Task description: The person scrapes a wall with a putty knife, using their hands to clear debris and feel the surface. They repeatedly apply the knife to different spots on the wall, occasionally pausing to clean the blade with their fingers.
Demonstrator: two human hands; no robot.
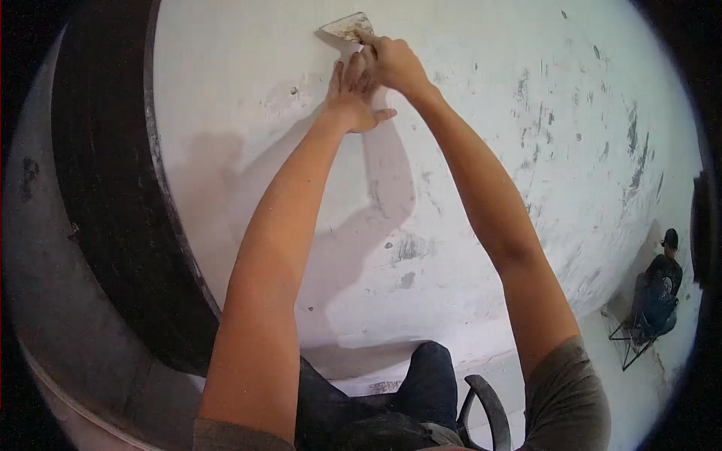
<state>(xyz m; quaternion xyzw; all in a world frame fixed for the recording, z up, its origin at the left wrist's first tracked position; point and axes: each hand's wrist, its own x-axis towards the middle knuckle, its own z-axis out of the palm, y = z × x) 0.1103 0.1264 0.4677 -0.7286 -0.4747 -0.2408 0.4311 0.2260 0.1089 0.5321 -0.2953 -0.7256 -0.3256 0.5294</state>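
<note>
My right hand (397, 64) grips a putty knife (347, 28) at the top of the view. Its wide, stained blade lies against or very close to the white wall (256, 68); the handle is mostly hidden in my fingers. Just below and left of it, my left hand (351, 105) rests with fingers spread, palm toward the wall, and I see nothing in it. The fingertips of my left hand come close to my right hand. Dark scuffs and small pits mark the wall, most of them right of my arms.
A dark vertical band (98, 150) borders the wall on the left. My legs and a black chair armrest (487, 410) show at the bottom. At the far right a person (658, 289) in dark clothes sits on a folding chair (630, 342) beside the wall.
</note>
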